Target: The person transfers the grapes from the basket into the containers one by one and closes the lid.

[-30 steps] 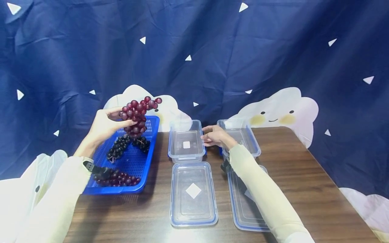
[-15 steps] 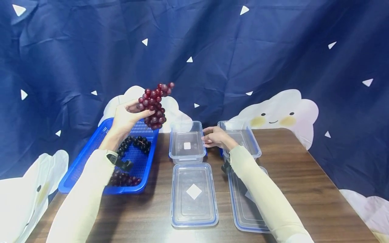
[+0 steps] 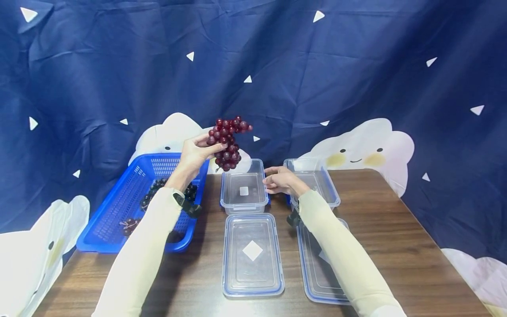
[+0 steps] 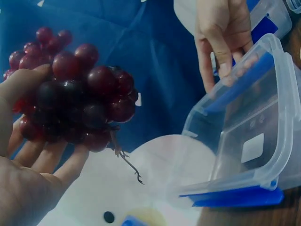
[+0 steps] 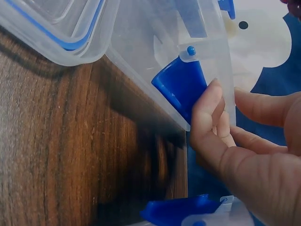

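Note:
My left hand (image 3: 195,155) holds a bunch of dark red grapes (image 3: 226,145) between thumb and fingers, up in the air near the back-left part of an open clear food container (image 3: 244,200). A thin brown stem (image 4: 126,157) hangs from the bunch in the left wrist view. My right hand (image 3: 282,179) is at this container's right wall, its fingers (image 5: 207,117) beside a blue latch (image 5: 181,87), pinching at the rim. Inside the container a white square label (image 4: 253,147) shows.
A blue basket (image 3: 104,215) at left holds black grapes (image 3: 148,196) and red grapes (image 3: 130,225), partly behind my left arm. A second open container (image 3: 334,196) stands right. Two clear lids (image 3: 253,277), (image 3: 317,281) lie in front, the right one partly under my sleeve.
My left hand has carried the red grapes rightward from above the basket, up and then down a little, to near the left container. My right hand keeps its place at the container's wall.

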A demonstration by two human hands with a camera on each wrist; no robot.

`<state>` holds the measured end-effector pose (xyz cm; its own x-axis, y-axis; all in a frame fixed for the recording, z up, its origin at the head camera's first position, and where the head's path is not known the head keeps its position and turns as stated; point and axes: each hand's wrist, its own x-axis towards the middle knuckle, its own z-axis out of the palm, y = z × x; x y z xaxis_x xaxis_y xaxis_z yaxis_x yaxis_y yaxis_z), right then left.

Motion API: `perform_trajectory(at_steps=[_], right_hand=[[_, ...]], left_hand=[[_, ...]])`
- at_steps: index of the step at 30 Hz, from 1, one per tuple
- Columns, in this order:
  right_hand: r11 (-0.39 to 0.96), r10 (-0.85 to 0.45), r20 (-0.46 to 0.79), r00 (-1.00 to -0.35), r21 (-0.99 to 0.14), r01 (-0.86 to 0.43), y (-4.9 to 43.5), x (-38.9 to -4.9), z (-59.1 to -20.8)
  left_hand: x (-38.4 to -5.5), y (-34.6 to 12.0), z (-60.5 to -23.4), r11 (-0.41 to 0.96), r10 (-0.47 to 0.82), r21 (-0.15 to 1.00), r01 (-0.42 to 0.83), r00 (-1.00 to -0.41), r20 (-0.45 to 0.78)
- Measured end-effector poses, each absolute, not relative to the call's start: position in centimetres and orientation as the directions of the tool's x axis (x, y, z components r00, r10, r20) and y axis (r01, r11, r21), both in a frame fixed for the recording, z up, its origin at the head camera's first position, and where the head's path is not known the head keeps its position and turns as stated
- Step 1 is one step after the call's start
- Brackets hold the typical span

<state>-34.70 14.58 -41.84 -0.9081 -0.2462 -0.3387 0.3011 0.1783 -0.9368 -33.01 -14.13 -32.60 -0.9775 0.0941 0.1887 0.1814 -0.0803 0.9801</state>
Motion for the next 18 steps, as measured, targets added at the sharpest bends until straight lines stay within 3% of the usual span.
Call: perform_trajectory(at_steps=[13,18], right_hand=[[0.165,-0.238,-0.347,-0.907,-0.935,0.314,14.3,-34.8,-41.8],[0.164,-0.251,-0.347,-0.903,-0.935,0.314,14.4,-34.7,-41.7]], left_hand=[[-34.1,-11.9,-35.1,0.063,0.072,0.997,-0.046,-0.996,-0.05],[-34.1,-10.7,-36.1,0.056,0.052,0.99,-0.13,-0.99,-0.133]])
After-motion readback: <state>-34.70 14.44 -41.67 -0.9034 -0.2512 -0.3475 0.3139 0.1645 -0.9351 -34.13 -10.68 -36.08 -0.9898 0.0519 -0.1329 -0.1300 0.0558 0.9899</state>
